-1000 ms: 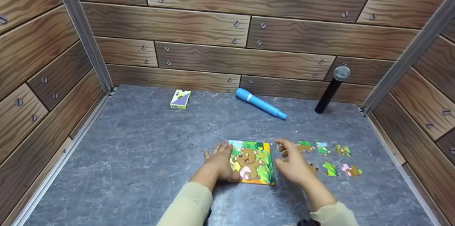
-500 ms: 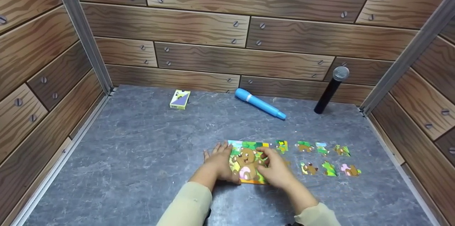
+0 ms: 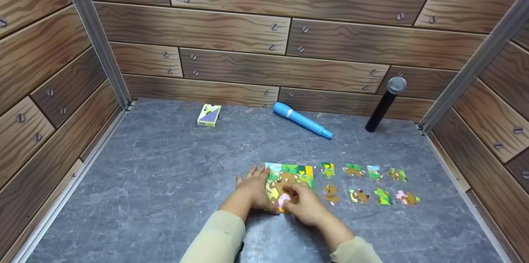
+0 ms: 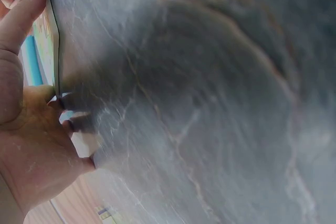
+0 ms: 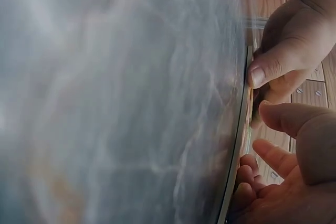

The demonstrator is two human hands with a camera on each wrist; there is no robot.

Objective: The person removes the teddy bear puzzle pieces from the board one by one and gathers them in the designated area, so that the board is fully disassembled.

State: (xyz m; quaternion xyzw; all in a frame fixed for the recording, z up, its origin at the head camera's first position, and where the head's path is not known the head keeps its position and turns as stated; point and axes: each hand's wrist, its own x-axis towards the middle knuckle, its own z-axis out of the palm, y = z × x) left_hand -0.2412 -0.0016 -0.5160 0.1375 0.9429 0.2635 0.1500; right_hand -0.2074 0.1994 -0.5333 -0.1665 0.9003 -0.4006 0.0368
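A square bear jigsaw puzzle (image 3: 303, 170) in its thin board lies on the grey table, partly covered by both hands. My left hand (image 3: 254, 188) rests along its left edge, fingers spread; the left wrist view shows the thumb on the board's near edge. My right hand (image 3: 308, 207) is over the puzzle's lower middle. In the right wrist view, its thumb and forefinger stand apart with nothing visible between them, and the other fingers bend at the board. Right of the board lie several loose puzzle pieces (image 3: 331, 194) in two rows.
Toward the back lie a card box (image 3: 209, 115) and a blue marker-shaped stick (image 3: 303, 120). A black microphone (image 3: 384, 104) stands at the back right. Wood-patterned walls (image 3: 231, 31) enclose the table (image 3: 165, 163) at the back and both sides.
My right hand has moved left from beside the loose pieces onto the puzzle's lower middle, uncovering those pieces. My left hand has stayed on the left edge.
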